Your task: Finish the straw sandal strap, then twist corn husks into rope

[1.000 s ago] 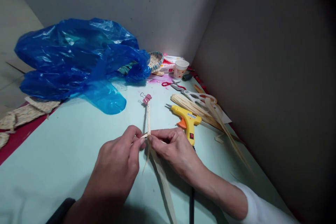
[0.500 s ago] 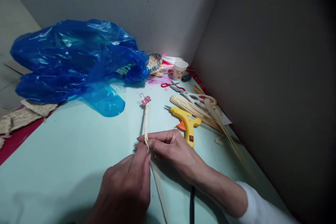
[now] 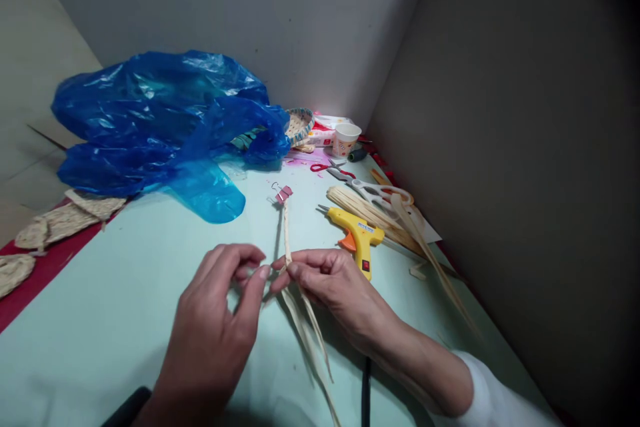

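A thin pale braid (image 3: 287,230) of flat plant-fibre strips runs toward me from a pink binder clip (image 3: 283,195) that grips its far end. My right hand (image 3: 333,280) pinches the near end of this braid between thumb and fingers. Below that pinch, loose strands (image 3: 305,330) hang toward the near side of the table. My left hand (image 3: 220,307) is just left of the braid, its thumb and forefinger apart and curved. I see no strand between those two fingertips; its other fingers are partly hidden.
A yellow glue gun (image 3: 357,230) lies right of the braid, near a bundle of strips (image 3: 370,217) and white-handled scissors (image 3: 380,195). Red-handled scissors (image 3: 333,169), a paper cup (image 3: 346,139) and a small basket (image 3: 300,125) are behind. A blue plastic bag (image 3: 165,120) fills the back left.
My left hand has released the strand and moved left, its fingers spreading. The loose strands now hang free below my right hand, which keeps its pinch. The view has shifted slightly.
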Available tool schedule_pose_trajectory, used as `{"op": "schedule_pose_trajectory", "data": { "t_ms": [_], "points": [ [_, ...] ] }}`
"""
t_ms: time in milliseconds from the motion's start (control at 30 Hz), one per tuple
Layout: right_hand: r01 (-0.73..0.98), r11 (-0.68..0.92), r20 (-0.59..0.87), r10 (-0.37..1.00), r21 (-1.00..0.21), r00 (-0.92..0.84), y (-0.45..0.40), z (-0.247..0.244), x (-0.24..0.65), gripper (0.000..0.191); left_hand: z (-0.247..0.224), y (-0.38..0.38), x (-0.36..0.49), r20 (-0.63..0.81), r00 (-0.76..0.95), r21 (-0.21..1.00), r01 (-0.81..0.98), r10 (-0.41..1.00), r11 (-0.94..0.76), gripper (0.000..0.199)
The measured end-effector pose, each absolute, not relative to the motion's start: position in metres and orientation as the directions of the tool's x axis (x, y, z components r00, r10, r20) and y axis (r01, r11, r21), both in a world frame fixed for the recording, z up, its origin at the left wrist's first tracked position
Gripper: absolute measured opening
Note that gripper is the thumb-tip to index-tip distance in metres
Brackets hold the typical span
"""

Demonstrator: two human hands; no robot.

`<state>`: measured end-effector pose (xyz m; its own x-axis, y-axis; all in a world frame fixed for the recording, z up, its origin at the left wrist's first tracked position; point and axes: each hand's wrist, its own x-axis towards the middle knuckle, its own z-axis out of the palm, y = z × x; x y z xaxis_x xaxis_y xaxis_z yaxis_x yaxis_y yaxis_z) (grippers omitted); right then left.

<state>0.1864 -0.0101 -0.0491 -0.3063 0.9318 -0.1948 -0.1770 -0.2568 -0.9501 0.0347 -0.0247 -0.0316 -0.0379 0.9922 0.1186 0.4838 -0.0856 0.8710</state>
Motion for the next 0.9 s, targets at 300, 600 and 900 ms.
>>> {"op": "schedule_pose_trajectory", "data": {
  "t_ms": [300,600,900],
  "points": [
    [-0.188,-0.227,-0.131,0.899,-0.956,-0.417,-0.008,-0.047,0.196,0.023,-0.041,-0.008,0.034,-0.442,0.431,0.794,-0.220,0.787,0.567,0.014],
    [0.224,-0.044,-0.105,0.958,-0.974,-0.268,-0.017,-0.050,0.193,0.018,-0.050,-0.008,0.039,-0.424,0.315,0.899,0.030,0.849,0.438,0.024],
    [0.446,0.158,-0.044,0.911,-0.881,-0.410,-0.018,-0.037,0.205,0.015,-0.046,-0.008,0.045,-0.362,0.233,0.931,0.041,0.903,0.362,0.022]
  ]
}}
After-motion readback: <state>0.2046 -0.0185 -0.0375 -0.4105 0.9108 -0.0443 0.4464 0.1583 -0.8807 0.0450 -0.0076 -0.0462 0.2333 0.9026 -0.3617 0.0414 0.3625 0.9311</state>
